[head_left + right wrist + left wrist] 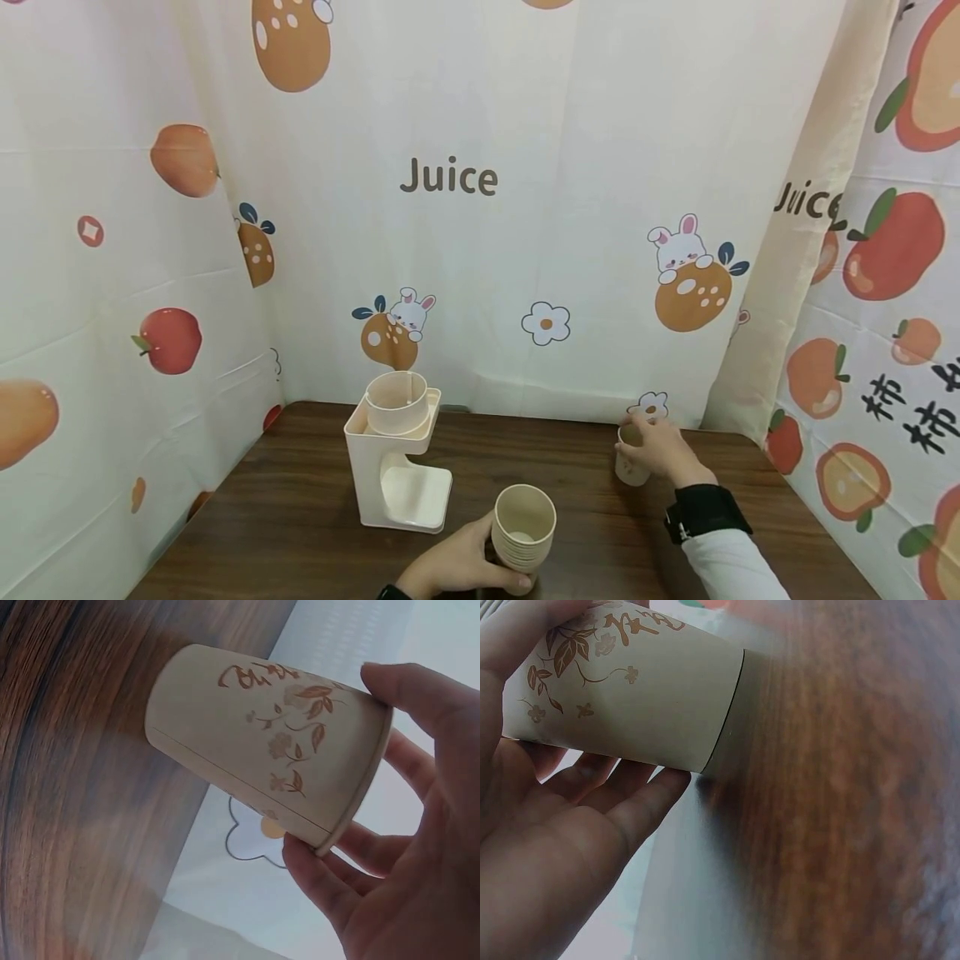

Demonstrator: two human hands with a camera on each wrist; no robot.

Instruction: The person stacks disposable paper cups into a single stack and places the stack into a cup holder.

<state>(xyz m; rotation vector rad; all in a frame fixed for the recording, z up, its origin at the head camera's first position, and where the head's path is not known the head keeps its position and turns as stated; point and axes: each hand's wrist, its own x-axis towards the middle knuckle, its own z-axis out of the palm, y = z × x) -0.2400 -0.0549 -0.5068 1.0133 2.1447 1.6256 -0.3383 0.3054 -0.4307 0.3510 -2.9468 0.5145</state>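
My left hand (461,560) grips a stack of nested beige paper cups (523,537) at the front middle of the table. In the left wrist view, the lowest cup (652,697) shows brown leaf and flower prints, and the fingers wrap beneath its side. Farther back on the right, my right hand (663,452) holds a single paper cup (632,472) by its rim, thumb and fingers on opposite sides. The right wrist view shows this printed cup (255,742) with its base toward the wood; whether it touches cannot be told.
A cream-coloured stand (367,479) with a round cup-like holder (397,408) on top and a flat base stands left of the stack. The dark wooden table (300,500) is bordered by fruit-printed cloths (480,267) at the back and both sides.
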